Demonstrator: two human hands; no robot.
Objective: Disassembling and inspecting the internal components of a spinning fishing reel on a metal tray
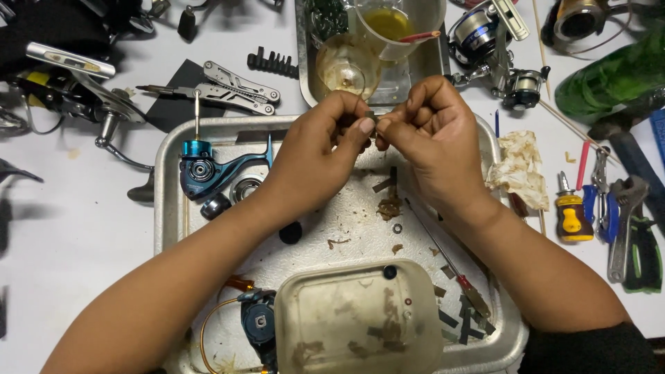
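- A cloudy plastic tub (359, 320) sits nearest, in the metal tray (166, 159).
- Above the tray's far edge, the left hand (320, 149) and right hand (426, 131) meet fingertip to fingertip, both pinching one small dark part (371, 119) between them, equally close to each.
- Beyond, a folding multi-tool (232, 86) lies on the tabletop (69, 242).

Small part (371, 122) pinched between your left hand (320, 149) and right hand (426, 138): mostly covered by fingertips, kind not tellable. Your forearms hide tray (163, 180) middle. Cup (398, 24) cut off by top edge. Green bottle (613, 73) runs off right edge. Black reel (258, 325) at bottom partly behind plastic tub (357, 322), cut by lower edge. Dark bits near screwdriver (447, 260) too small to identify.
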